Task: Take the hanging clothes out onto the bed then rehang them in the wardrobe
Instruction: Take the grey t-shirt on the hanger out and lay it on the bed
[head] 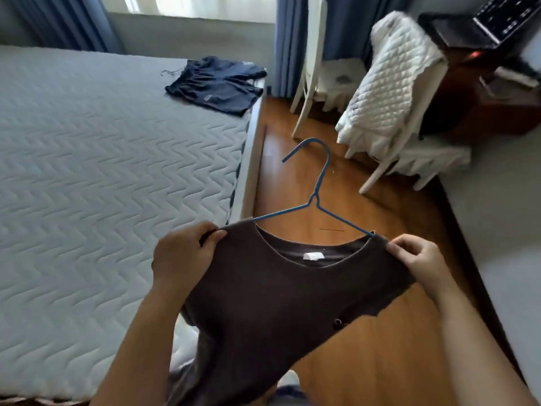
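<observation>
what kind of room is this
Most likely a bedroom: a bare quilted mattress with navy shorts laid on it, blue curtains by the window, and a dark t-shirt on a blue wire hanger.

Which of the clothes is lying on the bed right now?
The navy shorts, at the far corner of the bed. The brown shirt is held up beside it on a blue hanger, its shoulders gripped by the left hand and right hand.
</observation>
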Action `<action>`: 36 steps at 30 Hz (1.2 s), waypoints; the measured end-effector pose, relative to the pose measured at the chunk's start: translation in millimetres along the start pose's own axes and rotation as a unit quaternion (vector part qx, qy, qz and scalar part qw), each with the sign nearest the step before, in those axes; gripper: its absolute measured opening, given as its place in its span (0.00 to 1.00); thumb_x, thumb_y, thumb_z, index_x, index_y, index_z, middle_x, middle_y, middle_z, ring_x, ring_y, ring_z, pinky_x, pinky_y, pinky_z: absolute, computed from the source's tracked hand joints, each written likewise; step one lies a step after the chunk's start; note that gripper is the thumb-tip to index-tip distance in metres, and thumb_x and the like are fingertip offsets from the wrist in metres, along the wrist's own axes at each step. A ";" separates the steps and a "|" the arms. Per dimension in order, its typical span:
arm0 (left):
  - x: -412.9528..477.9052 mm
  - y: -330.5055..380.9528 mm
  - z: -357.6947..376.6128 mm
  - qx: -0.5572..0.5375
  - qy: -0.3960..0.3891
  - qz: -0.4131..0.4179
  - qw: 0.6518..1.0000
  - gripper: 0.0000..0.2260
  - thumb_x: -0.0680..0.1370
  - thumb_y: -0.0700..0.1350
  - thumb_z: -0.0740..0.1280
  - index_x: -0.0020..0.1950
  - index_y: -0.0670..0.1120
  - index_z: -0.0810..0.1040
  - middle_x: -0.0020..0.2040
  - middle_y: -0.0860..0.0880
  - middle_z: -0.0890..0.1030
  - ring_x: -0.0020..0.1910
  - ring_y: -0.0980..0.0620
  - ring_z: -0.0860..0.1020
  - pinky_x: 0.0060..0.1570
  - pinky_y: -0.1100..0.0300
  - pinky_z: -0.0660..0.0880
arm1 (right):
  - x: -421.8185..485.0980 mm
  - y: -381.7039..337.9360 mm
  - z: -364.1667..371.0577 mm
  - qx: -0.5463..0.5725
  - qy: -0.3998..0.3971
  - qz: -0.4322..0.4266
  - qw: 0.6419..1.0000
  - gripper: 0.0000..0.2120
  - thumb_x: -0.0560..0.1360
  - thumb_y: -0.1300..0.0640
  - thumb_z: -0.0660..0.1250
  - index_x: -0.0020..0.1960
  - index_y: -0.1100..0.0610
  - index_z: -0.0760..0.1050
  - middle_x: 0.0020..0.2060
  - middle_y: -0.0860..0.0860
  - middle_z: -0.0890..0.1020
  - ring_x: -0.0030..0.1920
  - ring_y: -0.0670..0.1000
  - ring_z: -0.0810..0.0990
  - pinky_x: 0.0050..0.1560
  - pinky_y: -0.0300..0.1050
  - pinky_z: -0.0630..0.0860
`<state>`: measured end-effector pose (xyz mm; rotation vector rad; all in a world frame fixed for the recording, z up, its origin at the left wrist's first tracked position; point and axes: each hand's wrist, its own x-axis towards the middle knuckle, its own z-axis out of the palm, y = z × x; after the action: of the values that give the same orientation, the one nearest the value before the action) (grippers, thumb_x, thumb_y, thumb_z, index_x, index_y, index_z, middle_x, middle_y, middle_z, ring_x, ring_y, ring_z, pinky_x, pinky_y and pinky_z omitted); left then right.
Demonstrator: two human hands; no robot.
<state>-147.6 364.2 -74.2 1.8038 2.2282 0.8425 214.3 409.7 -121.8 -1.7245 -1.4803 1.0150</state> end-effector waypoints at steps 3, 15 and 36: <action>33.5 37.1 33.5 -0.025 -0.031 0.030 0.999 0.06 0.73 0.48 0.68 0.45 0.47 0.82 0.41 0.45 0.84 0.43 0.40 0.80 0.44 0.51 0.74 | 10.0 16.6 -38.5 0.003 0.076 0.016 0.997 0.09 0.72 0.62 0.68 0.34 0.54 0.77 0.27 0.41 0.79 0.30 0.39 0.74 0.30 0.28 0.67; 198.6 45.0 104.4 -0.093 -0.040 -0.024 0.995 0.05 0.73 0.46 0.68 0.45 0.46 0.82 0.42 0.44 0.84 0.46 0.40 0.79 0.46 0.51 0.73 | 200.7 -26.2 -41.4 -0.013 0.109 -0.009 0.994 0.12 0.71 0.60 0.70 0.30 0.52 0.76 0.26 0.38 0.79 0.28 0.37 0.74 0.29 0.27 0.67; 540.3 49.8 206.4 -0.071 0.089 -0.102 0.988 0.03 0.73 0.42 0.69 0.41 0.43 0.80 0.37 0.42 0.83 0.39 0.41 0.79 0.41 0.53 0.72 | 648.8 -152.8 -2.7 -0.082 -0.010 -0.125 0.989 0.08 0.71 0.57 0.70 0.34 0.51 0.75 0.32 0.47 0.78 0.35 0.45 0.74 0.34 0.27 0.68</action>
<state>-154.2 944.1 -98.9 1.4620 2.3408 1.1240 184.9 1074.6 -84.3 -1.5919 -1.7835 0.7993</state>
